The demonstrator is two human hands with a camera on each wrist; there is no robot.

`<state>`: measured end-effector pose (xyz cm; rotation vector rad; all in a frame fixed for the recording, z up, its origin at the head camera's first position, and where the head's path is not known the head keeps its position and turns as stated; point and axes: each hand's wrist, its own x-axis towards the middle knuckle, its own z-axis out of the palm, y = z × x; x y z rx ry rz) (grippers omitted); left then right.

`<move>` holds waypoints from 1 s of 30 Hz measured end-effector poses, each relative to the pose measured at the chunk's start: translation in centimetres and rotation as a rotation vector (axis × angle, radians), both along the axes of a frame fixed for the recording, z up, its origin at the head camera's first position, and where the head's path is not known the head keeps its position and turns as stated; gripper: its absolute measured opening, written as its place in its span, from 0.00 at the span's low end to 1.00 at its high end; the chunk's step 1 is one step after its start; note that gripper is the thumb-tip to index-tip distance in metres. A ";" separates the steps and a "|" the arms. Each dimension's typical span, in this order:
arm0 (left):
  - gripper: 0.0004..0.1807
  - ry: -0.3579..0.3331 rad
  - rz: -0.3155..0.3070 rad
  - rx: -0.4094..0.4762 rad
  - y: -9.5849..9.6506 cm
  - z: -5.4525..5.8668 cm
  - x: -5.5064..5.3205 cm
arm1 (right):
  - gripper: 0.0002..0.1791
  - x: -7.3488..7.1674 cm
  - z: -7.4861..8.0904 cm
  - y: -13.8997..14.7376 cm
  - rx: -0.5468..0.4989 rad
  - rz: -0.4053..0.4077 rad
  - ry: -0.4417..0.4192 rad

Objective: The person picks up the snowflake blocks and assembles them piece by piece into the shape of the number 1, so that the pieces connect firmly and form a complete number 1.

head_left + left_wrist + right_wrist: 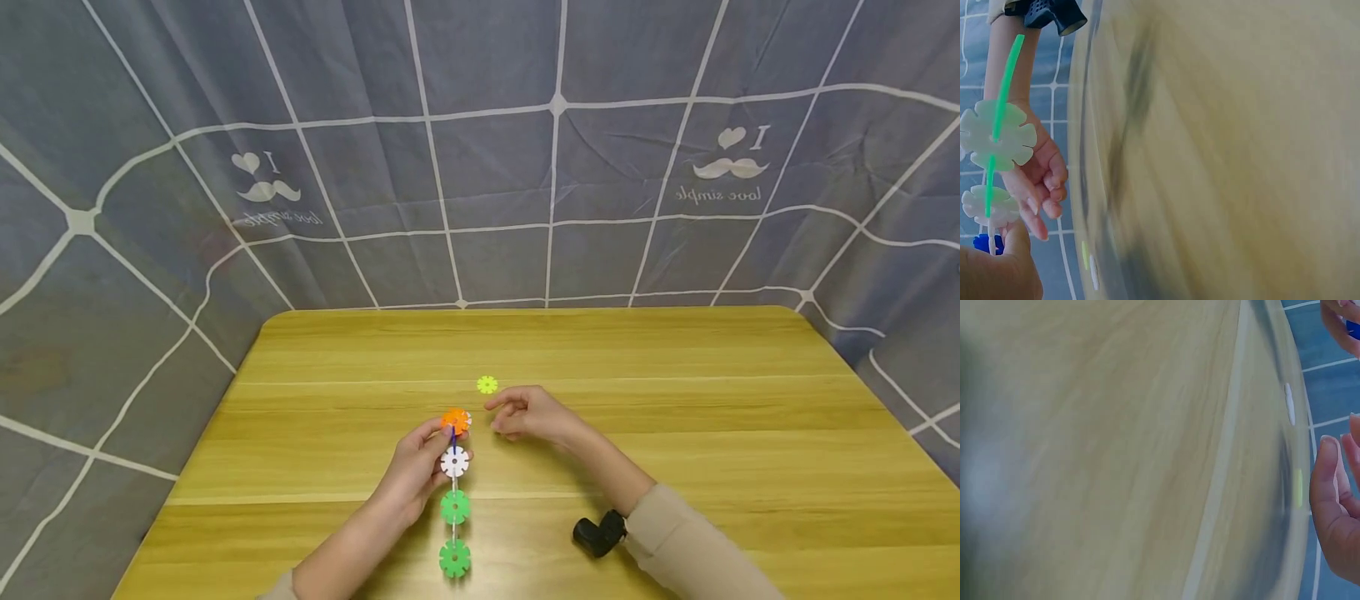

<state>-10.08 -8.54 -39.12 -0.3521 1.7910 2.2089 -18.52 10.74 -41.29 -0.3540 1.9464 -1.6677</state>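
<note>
Our left hand (415, 468) pinches an orange, notched plastic disc (456, 419), the far end of a chain of blue, white and green notched plastic discs (454, 497); the chain runs from the grip back toward us. Our right hand (534, 414) grasps nothing, index finger extended, thumb apart. We judge the step in hand to be lengthening the chain; the next move appears to call for a right-hand pinch on the yellow-green, notched plastic disc (487, 384), with the left hand steadying the chain. That disc lies on the wood-grain tabletop (720, 400), just beyond the right fingertips, not touching them. A white plastic piece (1290, 404) lies near it.
</note>
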 end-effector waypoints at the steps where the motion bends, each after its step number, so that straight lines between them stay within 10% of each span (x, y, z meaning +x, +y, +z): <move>1: 0.15 -0.001 0.011 -0.007 -0.2 0.0 -0.1 | 0.19 -0.1 -0.1 -0.2 0.005 0.001 0.008; 12: 0.15 -0.028 0.093 -0.029 -1.6 0.0 -0.3 | 0.19 -1.2 -1.0 -3.3 0.069 -0.032 0.115; 30: 0.11 -0.039 0.100 -0.044 -2.3 -0.3 -0.2 | 0.16 -0.4 -0.9 -6.3 0.528 -0.122 0.417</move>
